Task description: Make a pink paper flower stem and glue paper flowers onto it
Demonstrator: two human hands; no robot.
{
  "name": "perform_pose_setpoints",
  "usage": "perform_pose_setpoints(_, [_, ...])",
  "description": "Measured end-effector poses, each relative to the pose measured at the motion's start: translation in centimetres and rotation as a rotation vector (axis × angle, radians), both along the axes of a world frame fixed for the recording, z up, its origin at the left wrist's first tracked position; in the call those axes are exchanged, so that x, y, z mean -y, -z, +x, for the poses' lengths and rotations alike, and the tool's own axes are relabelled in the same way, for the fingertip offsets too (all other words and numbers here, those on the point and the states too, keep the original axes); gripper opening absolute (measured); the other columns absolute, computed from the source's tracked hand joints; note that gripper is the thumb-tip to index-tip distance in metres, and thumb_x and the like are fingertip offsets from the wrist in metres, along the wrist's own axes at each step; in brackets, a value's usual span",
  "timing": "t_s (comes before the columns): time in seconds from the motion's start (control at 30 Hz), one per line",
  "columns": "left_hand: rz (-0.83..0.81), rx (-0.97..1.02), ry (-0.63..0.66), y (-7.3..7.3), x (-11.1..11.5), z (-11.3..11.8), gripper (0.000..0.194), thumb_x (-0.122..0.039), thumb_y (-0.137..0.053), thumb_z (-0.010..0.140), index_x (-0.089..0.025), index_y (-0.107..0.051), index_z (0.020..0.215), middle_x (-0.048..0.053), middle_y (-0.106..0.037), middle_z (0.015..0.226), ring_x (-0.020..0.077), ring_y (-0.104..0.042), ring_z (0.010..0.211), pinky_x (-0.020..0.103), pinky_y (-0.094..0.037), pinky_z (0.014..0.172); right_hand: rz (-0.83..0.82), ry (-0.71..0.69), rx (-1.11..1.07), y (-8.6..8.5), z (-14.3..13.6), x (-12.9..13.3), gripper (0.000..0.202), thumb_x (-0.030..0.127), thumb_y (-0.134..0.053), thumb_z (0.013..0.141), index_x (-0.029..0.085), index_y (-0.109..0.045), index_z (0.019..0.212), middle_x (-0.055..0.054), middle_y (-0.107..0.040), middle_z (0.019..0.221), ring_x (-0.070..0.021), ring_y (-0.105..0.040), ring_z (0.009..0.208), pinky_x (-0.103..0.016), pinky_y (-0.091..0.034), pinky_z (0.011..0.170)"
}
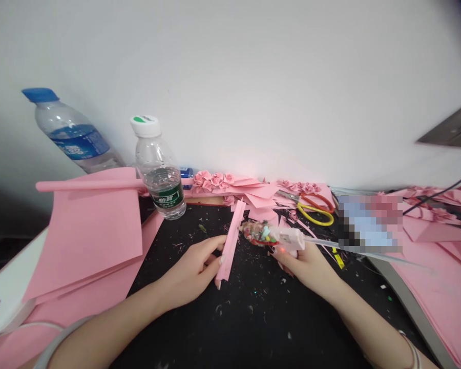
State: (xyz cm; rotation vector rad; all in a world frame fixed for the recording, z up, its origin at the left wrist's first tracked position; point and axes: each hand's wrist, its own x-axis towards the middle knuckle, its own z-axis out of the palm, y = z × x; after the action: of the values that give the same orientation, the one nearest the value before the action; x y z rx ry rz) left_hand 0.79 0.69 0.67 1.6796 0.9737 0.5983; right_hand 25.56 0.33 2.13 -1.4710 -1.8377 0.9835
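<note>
My left hand (202, 264) pinches a folded strip of pink paper (232, 238) near its lower end, holding it tilted above the black tabletop (200, 328). A white hot glue gun (290, 238) is in my right hand (303, 266), its fingers wrapped round the handle. The gun's front is crusted with coloured, glittery bits, and its nozzle points left at the strip's edge. Whether the nozzle touches the paper I cannot tell. A small red light shows on the gun, and a clear glue stick (330, 242) runs out of its back.
Two plastic bottles stand at the left: a green-labelled one (165, 184) and a blue-capped one (77, 136). Pink paper sheets (96, 225) lie beside them. Paper roses (213, 180) and scissors (317, 210) sit along the wall. More pink sheets (438, 287) are at right, near a blurred-out patch.
</note>
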Motion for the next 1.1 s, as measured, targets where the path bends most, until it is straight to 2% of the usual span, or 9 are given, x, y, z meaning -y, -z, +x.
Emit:
perform_pose_setpoints(0.1, [-0.01,0.013,-0.013,0.15,0.03,0.03,0.04,-0.017,-0.038,0.089,-0.023,-0.046,0.128,0.003,-0.06,0.095,0.0153,-0.061,0.078,0.024,-0.051,0.065,0.032,0.029,0.0,-0.04,0.12,-0.05,0.02,0.03,-0.048,0.083,0.02,-0.046,0.067,0.005,-0.046,0.048,-0.0098,-0.04,0.043,-0.023,-0.032,0.042])
perform_pose_setpoints(0.3, [-0.01,0.028,-0.002,0.03,-0.03,0.02,0.041,-0.015,-0.038,0.088,-0.023,-0.046,0.127,0.003,-0.06,0.1,0.0145,-0.061,0.077,0.023,-0.05,0.064,0.047,-0.078,0.058,-0.11,0.08,0.07,0.021,0.026,-0.048,0.082,0.019,-0.044,0.063,0.004,-0.044,0.051,-0.0091,-0.039,0.045,-0.022,-0.031,0.043])
perform_pose_setpoints(0.53, [-0.017,0.023,0.004,0.04,-0.03,-0.06,0.042,-0.014,-0.038,0.088,-0.024,-0.046,0.128,0.004,-0.058,0.1,0.0167,-0.06,0.085,0.024,-0.051,0.067,0.038,0.04,0.016,-0.17,0.17,-0.2,0.022,0.03,-0.047,0.083,0.02,-0.043,0.064,0.004,-0.046,0.049,-0.01,-0.041,0.043,-0.023,-0.033,0.041])
perform_pose_setpoints(0.77, [-0.012,0.018,0.011,0.04,-0.05,-0.07,0.042,-0.013,-0.038,0.089,-0.024,-0.045,0.129,0.003,-0.058,0.1,0.0161,-0.06,0.086,0.023,-0.05,0.068,0.085,-0.071,0.071,-0.22,0.09,-0.11,0.022,0.027,-0.048,0.082,0.02,-0.043,0.062,0.004,-0.044,0.051,-0.0093,-0.04,0.045,-0.022,-0.032,0.043])
perform_pose_setpoints(0.97, [-0.019,0.018,0.019,-0.07,0.03,-0.08,0.041,-0.014,-0.038,0.089,-0.023,-0.046,0.128,0.004,-0.058,0.101,0.0173,-0.06,0.088,0.025,-0.051,0.07,0.1,0.046,0.06,-0.09,0.36,-0.27,0.024,0.03,-0.047,0.082,0.02,-0.043,0.061,0.004,-0.045,0.048,-0.0102,-0.041,0.044,-0.023,-0.032,0.042])
perform_pose_setpoints(1.1, [-0.019,0.004,0.015,-0.01,0.05,-0.09,0.042,-0.014,-0.038,0.088,-0.023,-0.046,0.128,0.004,-0.059,0.101,0.0183,-0.06,0.09,0.026,-0.051,0.071,0.105,-0.004,0.075,-0.37,0.4,-0.27,0.023,0.029,-0.047,0.082,0.02,-0.044,0.061,0.003,-0.045,0.049,-0.0103,-0.041,0.044,-0.022,-0.033,0.042])
